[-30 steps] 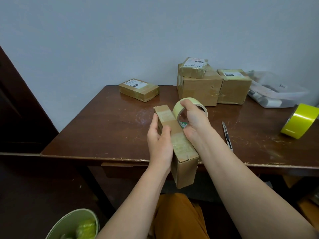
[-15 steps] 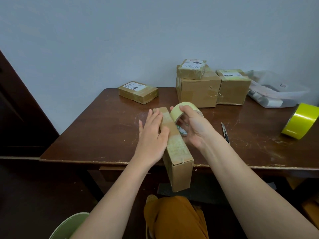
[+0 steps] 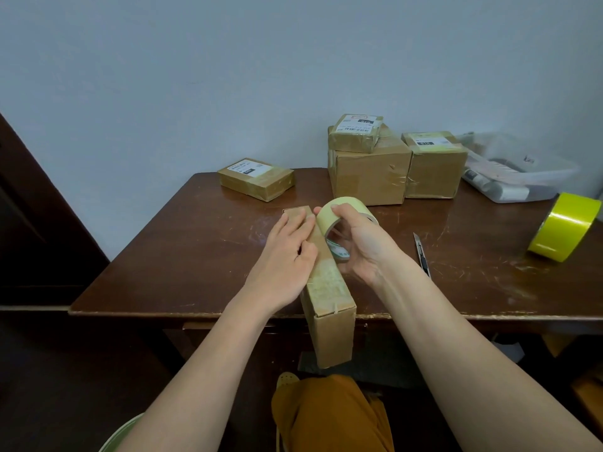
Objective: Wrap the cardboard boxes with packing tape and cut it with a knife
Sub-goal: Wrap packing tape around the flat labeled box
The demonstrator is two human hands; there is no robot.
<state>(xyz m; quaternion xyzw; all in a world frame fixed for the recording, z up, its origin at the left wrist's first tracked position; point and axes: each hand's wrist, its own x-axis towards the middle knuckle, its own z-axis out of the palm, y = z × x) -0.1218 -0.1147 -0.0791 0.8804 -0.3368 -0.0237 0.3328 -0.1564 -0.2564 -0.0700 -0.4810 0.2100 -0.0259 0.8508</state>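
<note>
Head view: left hand (image 3: 287, 256) flat, pressing long cardboard box (image 3: 329, 288) overhanging desk (image 3: 163, 256) front edge; right hand (image 3: 362, 246) grips tape roll (image 3: 329, 216) beside it; knife (image 3: 422, 254) rightward, nearer right hand.

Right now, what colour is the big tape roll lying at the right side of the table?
Bright yellow-green big tape roll, clearest in the head view.
</note>
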